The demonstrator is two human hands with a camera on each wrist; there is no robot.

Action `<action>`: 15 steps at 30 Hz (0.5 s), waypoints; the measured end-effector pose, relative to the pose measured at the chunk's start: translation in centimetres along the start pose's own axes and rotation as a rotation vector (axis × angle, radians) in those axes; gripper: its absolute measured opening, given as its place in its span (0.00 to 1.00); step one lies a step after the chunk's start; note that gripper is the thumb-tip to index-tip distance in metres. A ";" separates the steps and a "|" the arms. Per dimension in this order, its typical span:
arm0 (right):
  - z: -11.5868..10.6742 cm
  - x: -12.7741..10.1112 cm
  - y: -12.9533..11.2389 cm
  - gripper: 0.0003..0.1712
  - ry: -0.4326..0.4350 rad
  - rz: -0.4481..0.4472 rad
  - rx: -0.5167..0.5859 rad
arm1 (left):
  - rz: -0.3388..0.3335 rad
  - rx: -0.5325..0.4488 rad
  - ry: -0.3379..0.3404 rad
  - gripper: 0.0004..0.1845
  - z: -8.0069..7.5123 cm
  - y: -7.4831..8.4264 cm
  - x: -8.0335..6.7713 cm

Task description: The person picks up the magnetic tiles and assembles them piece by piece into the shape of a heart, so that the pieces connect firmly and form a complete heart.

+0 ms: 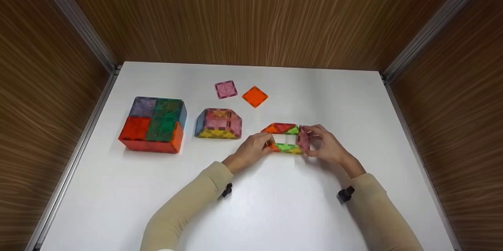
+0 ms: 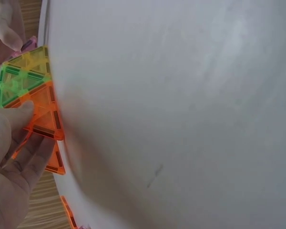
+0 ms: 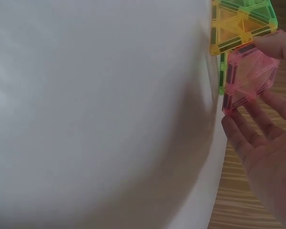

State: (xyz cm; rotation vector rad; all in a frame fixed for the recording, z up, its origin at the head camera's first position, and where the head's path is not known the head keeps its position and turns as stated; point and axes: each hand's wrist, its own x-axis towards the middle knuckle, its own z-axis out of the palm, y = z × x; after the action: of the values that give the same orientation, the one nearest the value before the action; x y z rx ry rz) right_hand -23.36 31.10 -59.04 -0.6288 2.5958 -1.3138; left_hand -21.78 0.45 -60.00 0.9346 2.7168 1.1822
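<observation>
Between the hands on the white table (image 1: 251, 204) stands a ring of translucent magnetic tiles (image 1: 287, 148), its sloped sides red, orange, green, yellow and pink and its top open. My left hand (image 1: 253, 147) pinches the orange triangular tile (image 2: 44, 112) at the ring's left end, thumb outside and fingers behind. At the other end, my right hand (image 1: 330, 147) holds the pink tile (image 3: 252, 74), its thumb on the upper edge and fingertips along the lower edge. Green and yellow triangular tiles (image 3: 231, 28) fill the near side between them.
Left of the ring sits a sloped tile block (image 1: 218, 133) with pink, yellow and blue sides. Farther left is a larger box of tiles (image 1: 135, 129) in red, green and purple. Behind lie a pink square tile (image 1: 226, 89) and an orange square tile (image 1: 255, 96). Wood-grain panels (image 1: 243, 15) enclose the table.
</observation>
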 end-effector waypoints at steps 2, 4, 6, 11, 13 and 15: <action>0.0 0.1 0.0 0.47 -0.012 -0.003 -0.009 | -0.004 -0.001 -0.001 0.06 0.0 0.0 0.1; 0.0 0.3 -0.1 0.47 -0.021 0.001 -0.019 | -0.012 0.002 -0.004 0.06 0.1 0.0 0.1; 0.1 0.4 -0.2 0.46 -0.032 0.000 -0.029 | -0.015 0.004 -0.004 0.06 0.1 0.0 0.2; 0.2 0.7 -0.4 0.46 -0.042 0.000 -0.044 | -0.002 0.008 -0.003 0.06 0.2 0.0 0.3; 0.3 0.8 -0.4 0.47 -0.044 0.000 -0.050 | 0.001 0.008 -0.006 0.05 0.2 0.0 0.3; 0.3 0.8 -0.5 0.48 -0.047 0.006 -0.057 | 0.002 0.001 -0.016 0.06 0.1 -0.1 0.3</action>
State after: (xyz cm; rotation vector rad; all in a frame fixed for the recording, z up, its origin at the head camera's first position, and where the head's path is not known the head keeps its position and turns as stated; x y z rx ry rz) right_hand -23.79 30.24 -58.81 -0.6525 2.6035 -1.2124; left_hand -22.05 0.61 -60.04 0.9426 2.7051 1.1692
